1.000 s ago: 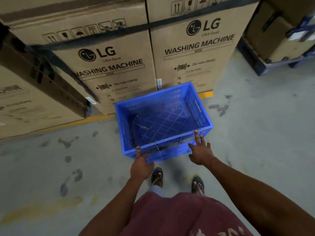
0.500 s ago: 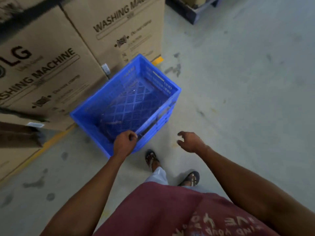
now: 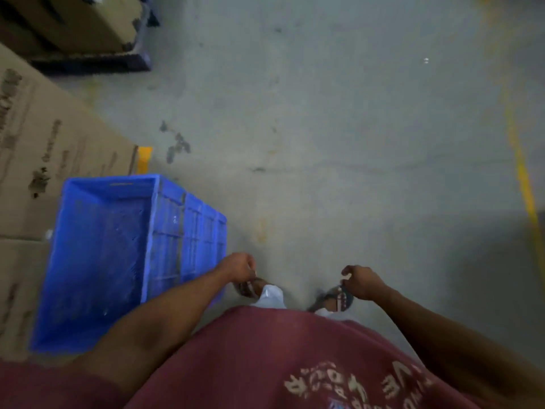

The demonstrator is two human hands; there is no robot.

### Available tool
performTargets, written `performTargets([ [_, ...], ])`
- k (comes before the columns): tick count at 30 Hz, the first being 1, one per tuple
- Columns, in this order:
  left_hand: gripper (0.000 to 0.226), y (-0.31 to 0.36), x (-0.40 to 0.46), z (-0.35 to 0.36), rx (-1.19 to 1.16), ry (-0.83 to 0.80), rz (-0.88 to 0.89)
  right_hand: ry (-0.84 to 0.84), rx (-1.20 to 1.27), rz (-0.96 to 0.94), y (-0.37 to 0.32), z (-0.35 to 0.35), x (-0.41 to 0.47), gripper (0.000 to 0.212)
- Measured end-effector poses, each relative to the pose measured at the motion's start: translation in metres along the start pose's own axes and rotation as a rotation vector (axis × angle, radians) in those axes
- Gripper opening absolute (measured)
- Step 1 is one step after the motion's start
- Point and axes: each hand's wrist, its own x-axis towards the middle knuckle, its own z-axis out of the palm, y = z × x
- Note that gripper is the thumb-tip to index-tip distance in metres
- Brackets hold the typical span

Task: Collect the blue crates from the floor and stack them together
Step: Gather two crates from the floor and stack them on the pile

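Blue plastic, a single crate (image 3: 112, 255) is seen at lower left beside cardboard boxes (image 3: 44, 160), apparently released by both loosely curled, separate hands (image 3: 239, 267) (image 3: 364, 280); no stack is visible, so collecting seemingly remains.

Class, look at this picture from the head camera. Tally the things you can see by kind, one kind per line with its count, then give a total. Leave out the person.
Blue crate: 1
Cardboard boxes: 3, counting the one on the pallet at the top left
Dark pallet: 1
Total: 5
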Motion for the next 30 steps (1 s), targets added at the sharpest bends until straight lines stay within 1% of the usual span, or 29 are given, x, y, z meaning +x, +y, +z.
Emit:
performTargets([
  [3, 0.011, 0.047, 0.038, 0.018, -0.045, 0.074, -0.026, 0.028, 0.158, 0.029, 0.054, 0.007, -0.021, 0.038],
  [5, 0.015, 0.1, 0.047, 0.03, -0.074, 0.126, -0.004, 0.062, 0.252, 0.048, 0.085, 0.011, -0.032, 0.037],
  [7, 0.013, 0.17, 0.029, 0.044, -0.032, 0.089, 0.099, 0.095, 0.31, 0.046, 0.111, 0.012, -0.039, 0.032],
  [10, 0.013, 0.266, 0.001, 0.069, 0.019, -0.021, 0.246, 0.094, 0.417, 0.068, 0.139, 0.01, -0.043, 0.026],
  [13, 0.021, 0.341, 0.008, 0.08, 0.039, -0.073, 0.349, 0.098, 0.523, 0.086, 0.165, -0.004, -0.034, 0.034],
  [16, 0.022, 0.401, 0.027, 0.069, 0.075, -0.129, 0.405, 0.147, 0.565, 0.11, 0.194, -0.033, -0.021, 0.037],
  [19, 0.015, 0.445, 0.058, 0.04, 0.121, -0.168, 0.45, 0.201, 0.617, 0.173, 0.221, -0.079, -0.005, 0.038],
  [21, 0.01, 0.468, 0.091, 0.015, 0.143, -0.167, 0.436, 0.22, 0.633, 0.194, 0.237, -0.115, 0.011, 0.038],
  [23, 0.011, 0.489, 0.125, -0.012, 0.164, -0.163, 0.428, 0.228, 0.65, 0.222, 0.252, -0.157, 0.028, 0.038],
  [27, 0.014, 0.547, 0.171, -0.081, 0.209, -0.139, 0.425, 0.245, 0.681, 0.268, 0.274, -0.256, 0.055, 0.04],
  [30, 0.006, 0.6, 0.21, -0.136, 0.238, -0.09, 0.449, 0.327, 0.683, 0.252, 0.289, -0.34, 0.072, 0.037],
])
